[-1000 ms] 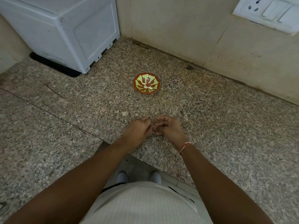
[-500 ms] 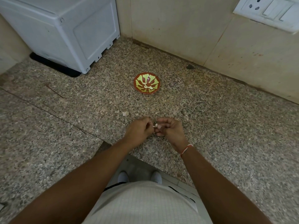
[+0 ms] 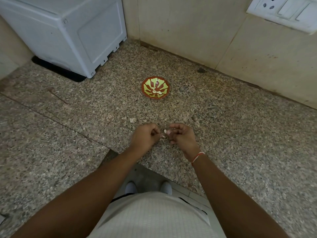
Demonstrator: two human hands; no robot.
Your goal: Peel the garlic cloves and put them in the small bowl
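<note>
A small red bowl (image 3: 155, 82) with a yellow-green pattern stands on the speckled granite counter (image 3: 240, 126), with a few pale peeled cloves (image 3: 157, 92) lying inside. Nearer me, my two hands are held just above the counter, a small gap between them. My left hand (image 3: 145, 137) pinches a pale piece of garlic (image 3: 163, 135) at its fingertips. My right hand (image 3: 182, 135) pinches another small pale piece (image 3: 165, 131); whether either piece is clove or skin I cannot tell. Another garlic clove (image 3: 133, 120) lies on the counter just beyond my left hand.
A white appliance (image 3: 72, 31) on a black base stands at the back left. Tiled walls close off the back, with a switch and socket plate (image 3: 284, 11) at the upper right. The counter's front edge is near my body; my feet show below it.
My hands were touching a second ago and have drawn slightly apart. The pale garlic pieces now show between the fingertips.
</note>
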